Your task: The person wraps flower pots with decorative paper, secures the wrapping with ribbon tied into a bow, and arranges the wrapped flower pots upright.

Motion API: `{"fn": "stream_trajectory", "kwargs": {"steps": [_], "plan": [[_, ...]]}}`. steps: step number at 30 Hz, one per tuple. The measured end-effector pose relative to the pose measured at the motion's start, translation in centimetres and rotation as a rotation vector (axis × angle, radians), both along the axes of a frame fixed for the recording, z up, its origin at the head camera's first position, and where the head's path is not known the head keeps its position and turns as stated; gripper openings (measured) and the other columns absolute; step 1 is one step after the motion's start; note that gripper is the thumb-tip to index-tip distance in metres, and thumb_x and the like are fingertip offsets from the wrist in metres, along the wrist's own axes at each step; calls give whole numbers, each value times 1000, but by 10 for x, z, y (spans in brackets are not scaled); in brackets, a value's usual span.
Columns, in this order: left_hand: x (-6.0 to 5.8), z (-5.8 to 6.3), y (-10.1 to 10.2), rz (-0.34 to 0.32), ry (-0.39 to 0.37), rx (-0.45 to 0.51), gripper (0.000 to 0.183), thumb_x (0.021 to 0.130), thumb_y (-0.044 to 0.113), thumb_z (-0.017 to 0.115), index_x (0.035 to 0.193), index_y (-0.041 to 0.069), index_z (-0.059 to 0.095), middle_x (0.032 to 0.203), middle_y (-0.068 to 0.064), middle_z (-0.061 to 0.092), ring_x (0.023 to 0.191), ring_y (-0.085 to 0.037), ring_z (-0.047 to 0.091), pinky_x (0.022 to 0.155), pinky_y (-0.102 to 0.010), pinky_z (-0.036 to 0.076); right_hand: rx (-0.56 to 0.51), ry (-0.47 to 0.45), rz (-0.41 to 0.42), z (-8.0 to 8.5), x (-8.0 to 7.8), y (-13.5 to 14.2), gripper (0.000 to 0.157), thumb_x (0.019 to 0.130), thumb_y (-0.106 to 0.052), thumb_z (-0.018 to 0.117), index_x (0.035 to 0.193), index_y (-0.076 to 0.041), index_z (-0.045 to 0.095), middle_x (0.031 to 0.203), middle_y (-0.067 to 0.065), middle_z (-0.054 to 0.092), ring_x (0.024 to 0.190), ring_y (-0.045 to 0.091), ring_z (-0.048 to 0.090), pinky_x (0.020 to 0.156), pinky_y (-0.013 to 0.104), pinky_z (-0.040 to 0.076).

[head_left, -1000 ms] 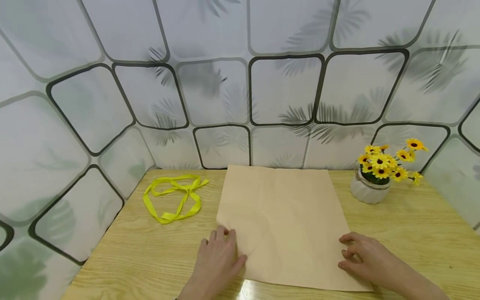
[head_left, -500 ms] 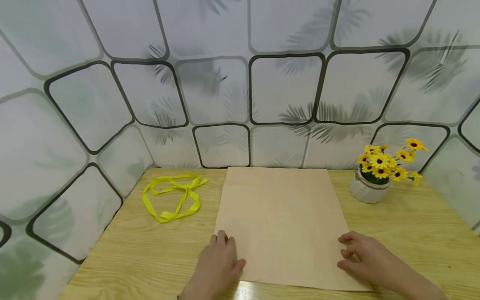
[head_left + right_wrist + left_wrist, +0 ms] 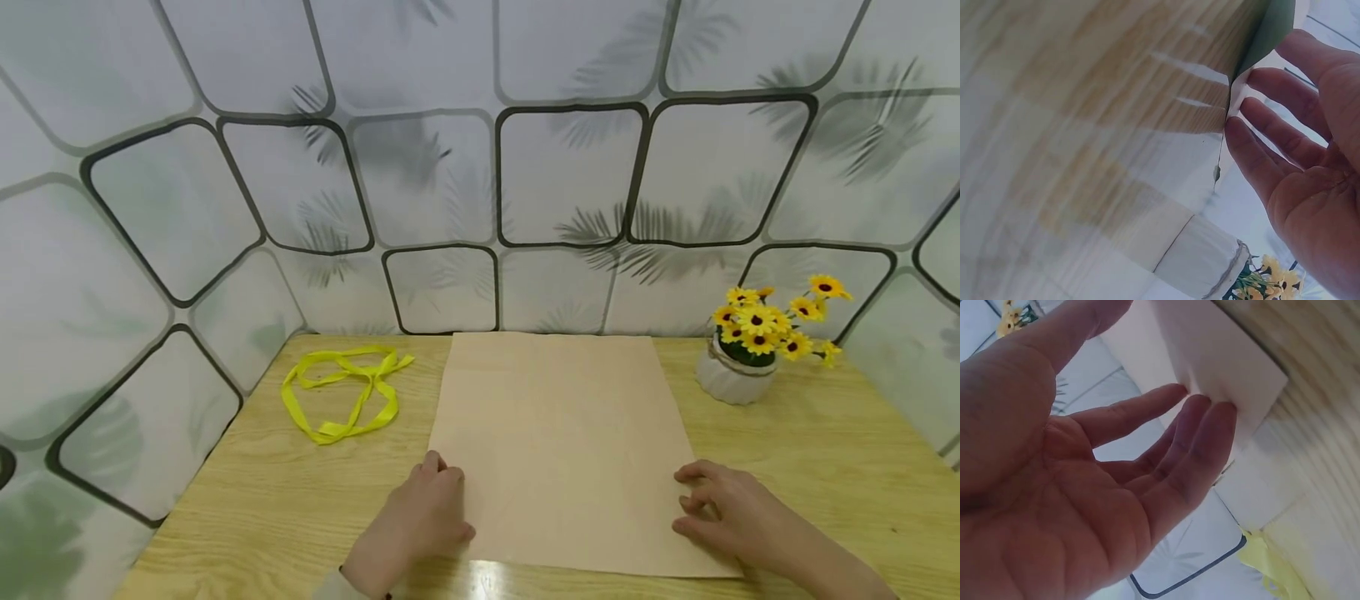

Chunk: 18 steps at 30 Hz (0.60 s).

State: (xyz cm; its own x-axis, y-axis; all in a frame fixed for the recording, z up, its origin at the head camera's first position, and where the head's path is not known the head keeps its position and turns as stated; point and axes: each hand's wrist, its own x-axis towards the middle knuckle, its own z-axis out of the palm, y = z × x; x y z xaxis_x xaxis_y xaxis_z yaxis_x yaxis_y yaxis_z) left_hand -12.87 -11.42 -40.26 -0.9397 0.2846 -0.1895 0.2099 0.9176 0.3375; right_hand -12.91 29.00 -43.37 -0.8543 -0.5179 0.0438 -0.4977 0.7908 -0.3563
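Observation:
A large pale tan sheet of paper (image 3: 562,450) lies flat in the middle of the table. My left hand (image 3: 420,512) is at its lower left edge, thumb near the front corner. In the left wrist view, the fingertips of this left hand (image 3: 1116,462) touch the paper (image 3: 1244,375), fingers loosely bent and spread. At the opposite edge my right hand (image 3: 731,512) rests its fingertips on the border of the sheet. Seen from the right wrist, the right hand (image 3: 1310,144) has relaxed fingers along the edge, where a green underside (image 3: 1277,31) shows.
A loosely looped yellow ribbon (image 3: 347,431) lies on the wooden table (image 3: 262,500), left of the paper. On the right stands a white pot (image 3: 731,381) of yellow flowers (image 3: 757,321). A patterned wall covering (image 3: 570,179) rises behind the table.
My left hand has turned and shifted slightly left, its thumb drawing back toward the paper's edge. Creases at the sheet's left side have flattened. My right hand stays nearly in place.

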Motion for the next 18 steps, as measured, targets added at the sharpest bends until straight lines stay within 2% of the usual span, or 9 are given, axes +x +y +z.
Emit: {"fn": "stream_trajectory", "kwargs": {"steps": [4, 9, 12, 15, 18], "plan": [[-5, 2, -4, -38, -26, -11, 54, 74, 30, 91, 114, 0, 69, 117, -17, 57, 97, -29, 57, 72, -47, 57, 5, -29, -15, 0, -1, 0, 14, 86, -39, 81, 77, -31, 76, 116, 6, 70, 88, 20, 71, 73, 30, 58], [-13, 6, -7, -82, -2, -48, 54, 73, 31, 91, 113, 2, 70, 116, -15, 58, 99, -29, 58, 76, -48, 57, 17, -51, -28, 2, -2, 0, 15, 85, -41, 82, 78, -30, 75, 115, 4, 70, 89, 19, 70, 74, 32, 59], [-16, 9, -7, -110, 12, -32, 51, 75, 30, 91, 113, 3, 70, 115, -12, 57, 97, -26, 56, 74, -44, 56, 18, -70, -55, 5, -4, -3, 15, 86, -41, 81, 81, -27, 76, 114, 2, 71, 91, 21, 70, 76, 35, 59], [-18, 11, -6, -149, 30, 8, 55, 75, 28, 92, 119, 5, 68, 113, -11, 55, 94, -23, 51, 68, -38, 53, 5, -65, -130, 8, -5, -8, 14, 87, -39, 81, 85, -26, 77, 112, -1, 72, 94, 22, 71, 78, 36, 60], [-20, 11, -5, -187, 28, 41, 63, 74, 26, 93, 128, 7, 65, 115, -11, 55, 96, -23, 49, 68, -34, 51, -39, 17, -232, 12, -6, -10, 9, 88, -30, 81, 87, -21, 78, 106, 1, 74, 90, 23, 72, 73, 35, 60]]}}
